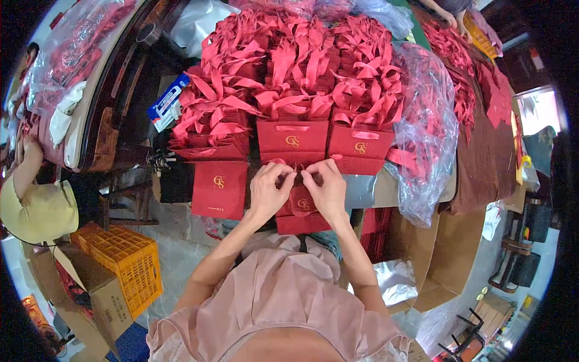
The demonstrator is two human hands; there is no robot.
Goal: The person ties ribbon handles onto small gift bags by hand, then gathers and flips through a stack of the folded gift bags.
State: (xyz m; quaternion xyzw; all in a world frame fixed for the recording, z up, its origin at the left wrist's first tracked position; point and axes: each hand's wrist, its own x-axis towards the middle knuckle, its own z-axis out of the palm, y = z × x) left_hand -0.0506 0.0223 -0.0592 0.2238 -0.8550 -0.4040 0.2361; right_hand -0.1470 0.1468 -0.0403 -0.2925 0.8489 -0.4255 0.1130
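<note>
A: What are both hands doing?
B: Left hand and right hand fingers are pinching the ribbon closed atop the red bag.
A: Location?
B: Bag is sitting before the stacked bags.

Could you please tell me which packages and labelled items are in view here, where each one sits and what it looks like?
Small red gift bag: under the left hand and right hand, gold emblem.
Flat red bag: left of the hands, rectangular, gold emblem.
Stacked red bags: ahead, upright rows, ribbon handles.
Blue-and-white packet: far left, oblong.
Yellow crate: lower left, slatted plastic.
Cardboard box: lower right, brown, open.
</note>
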